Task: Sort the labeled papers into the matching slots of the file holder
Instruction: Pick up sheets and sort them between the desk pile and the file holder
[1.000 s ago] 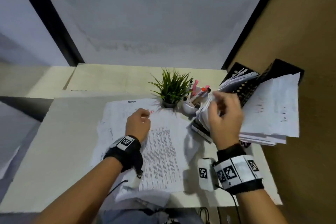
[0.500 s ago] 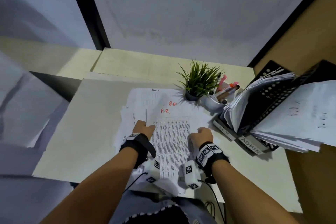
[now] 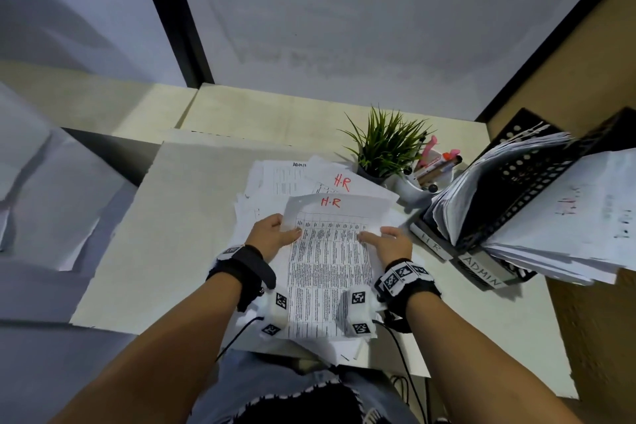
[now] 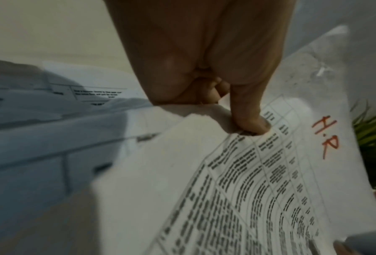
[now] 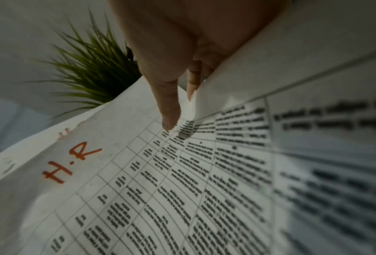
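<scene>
A printed sheet marked "H.R" in red (image 3: pixel 330 251) (image 4: pixel 259 181) (image 5: pixel 139 189) is lifted off the paper pile (image 3: pixel 272 182). My left hand (image 3: pixel 275 236) (image 4: pixel 233 113) pinches its left edge, thumb on top. My right hand (image 3: pixel 387 239) (image 5: pixel 178 103) pinches its right edge the same way. Another "H.R" sheet (image 3: pixel 344 182) and an "ADMIN" sheet (image 3: pixel 285 172) lie beneath. The black file holder (image 3: pixel 509 203) stands at the right, stuffed with papers, with slot labels "H R" (image 3: pixel 434 244) and "ADMIN" (image 3: pixel 481 272).
A small green potted plant (image 3: pixel 387 144) (image 5: pixel 91 72) and a white cup of pens (image 3: pixel 426 175) stand between the pile and the holder. A grey partition wall rises behind the desk (image 3: pixel 165 251); a brown wall closes the right side.
My right hand came back from the file holder to the pile. Both hands took the top H.R sheet by its edges and lifted it, uncovering another H.R sheet below.
</scene>
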Demonstrator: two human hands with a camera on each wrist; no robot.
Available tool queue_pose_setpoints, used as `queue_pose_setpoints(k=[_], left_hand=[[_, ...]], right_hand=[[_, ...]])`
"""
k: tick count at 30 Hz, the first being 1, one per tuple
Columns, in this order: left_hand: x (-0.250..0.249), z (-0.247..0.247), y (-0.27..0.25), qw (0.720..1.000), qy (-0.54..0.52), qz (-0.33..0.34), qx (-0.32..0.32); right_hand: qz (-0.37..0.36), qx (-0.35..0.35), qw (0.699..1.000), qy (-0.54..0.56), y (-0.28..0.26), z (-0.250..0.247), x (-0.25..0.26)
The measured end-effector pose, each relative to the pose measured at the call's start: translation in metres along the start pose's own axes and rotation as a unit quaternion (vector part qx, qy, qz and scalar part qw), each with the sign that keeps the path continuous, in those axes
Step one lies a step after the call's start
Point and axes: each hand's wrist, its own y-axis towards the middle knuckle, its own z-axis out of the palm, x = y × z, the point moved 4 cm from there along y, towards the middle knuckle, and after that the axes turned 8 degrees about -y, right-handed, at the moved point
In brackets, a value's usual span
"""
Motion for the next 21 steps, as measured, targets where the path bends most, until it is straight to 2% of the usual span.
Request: queue_pose_setpoints(k=[2,5,8,10,14,18,21], left_hand=[[0.001,-0.004,0.002,1.0,0.01,-0.001,-0.013],[0.003,-0.012,0.006,0.998,0.043,0.002,-0.045],[-0.002,-0.017,0.005,0.995,0.026,0.02,-0.098],[-0.003,-0.02,0.005,0.993,-0.006,0.022,-0.115],[0.002,-0.028,0.008,0.993,-0.054,0.0,-0.106],[0.001,-0.028,0.01,0.994,-0.039,0.008,-0.104],[0.0,-0.026,0.009,0.996,-0.052,0.001,-0.078]], right_hand=[[-0.003,-0.005,0.999,0.032,0.001,-0.003,0.0],[-0.021,0.009,1.0,0.018,0.004,-0.007,-0.002],[-0.031,0.011,0.999,-0.008,0.009,-0.013,-0.008],[-0.03,0.009,0.999,0.025,0.008,-0.021,-0.01],[-0.038,0.007,0.993,0.108,0.005,-0.035,-0.011],[-0.034,0.035,0.981,0.189,0.0,-0.026,-0.009],[-0.029,0.058,0.981,0.183,-0.003,-0.016,-0.002]])
